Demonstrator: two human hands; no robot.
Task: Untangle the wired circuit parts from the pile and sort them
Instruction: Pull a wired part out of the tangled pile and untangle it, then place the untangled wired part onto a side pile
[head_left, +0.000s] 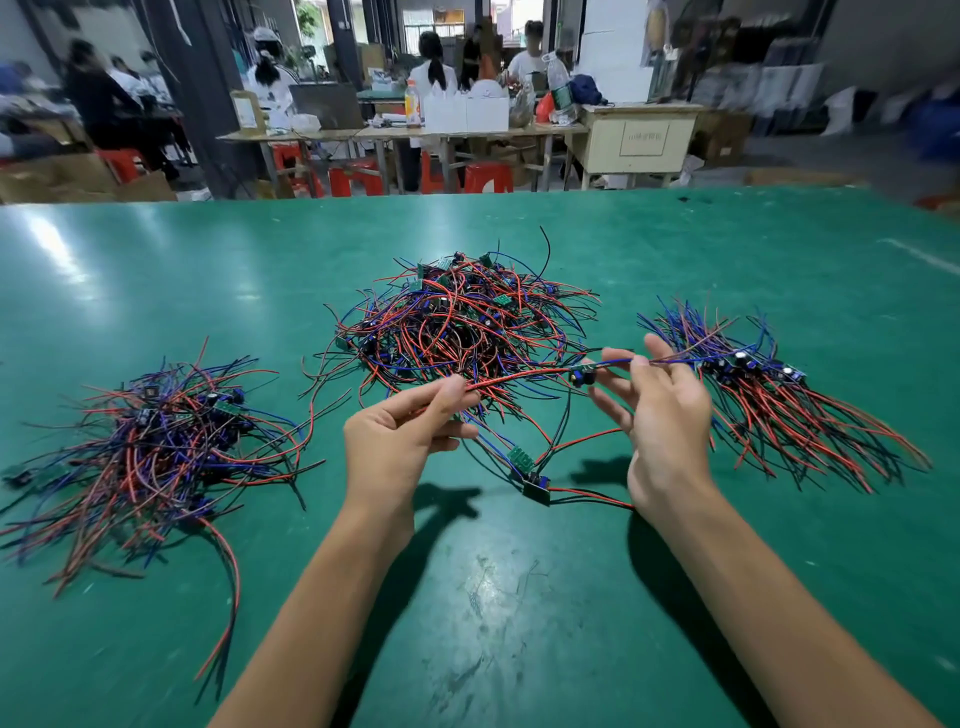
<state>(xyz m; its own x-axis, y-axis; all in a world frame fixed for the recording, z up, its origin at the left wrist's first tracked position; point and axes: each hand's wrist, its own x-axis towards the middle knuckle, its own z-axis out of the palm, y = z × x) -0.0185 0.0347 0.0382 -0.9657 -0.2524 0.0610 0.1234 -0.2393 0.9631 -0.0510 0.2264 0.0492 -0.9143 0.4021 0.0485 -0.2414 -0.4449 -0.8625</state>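
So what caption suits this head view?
Both hands stretch one wired circuit part before the tangled pile.

Three heaps of wired circuit parts lay on the counter (519, 597): a left heap (150, 447), a middle pile (457, 322) and a right heap (769, 395). Two hands were up, the left hand (400, 441) and the right hand (665, 426). Parts within each heap were too tangled to count.

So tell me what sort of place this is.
Probably an electronics assembly workshop: heaps of wired circuit boards on a green work table, and other workers at cluttered benches behind.
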